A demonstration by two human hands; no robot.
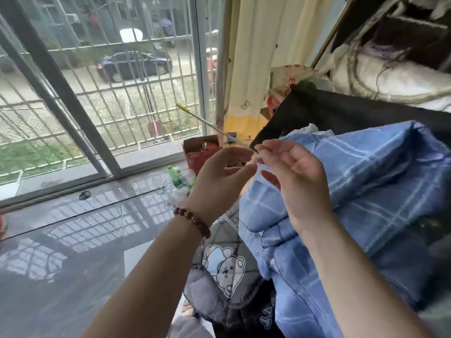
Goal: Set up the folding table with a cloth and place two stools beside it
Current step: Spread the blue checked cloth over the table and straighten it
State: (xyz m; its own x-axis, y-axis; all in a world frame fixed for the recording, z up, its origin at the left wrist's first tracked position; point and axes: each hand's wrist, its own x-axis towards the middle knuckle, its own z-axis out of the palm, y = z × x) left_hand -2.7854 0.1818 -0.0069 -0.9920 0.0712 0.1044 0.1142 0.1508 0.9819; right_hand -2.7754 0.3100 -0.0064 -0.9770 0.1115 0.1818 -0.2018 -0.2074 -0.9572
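As daylight is coming through the barred window (97, 93), I am holding both hands up, fingertips nearly meeting beside the soft, blue checked cloth (378, 181), which is lying heaped and creased at my right. My left hand (219, 181), above a round-beaded bracelet (192, 222), and my right hand (300, 184) are curving loosely; blur is hiding whether either is pinching anything. A grey quilted bear-print blanket (219, 272) is lying bunched below.

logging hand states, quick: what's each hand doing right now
Left hand: open, fingers relaxed, nothing visibly held.
Right hand: cannot be told; its fingertips are blurred in front of the blue plaid cloth.
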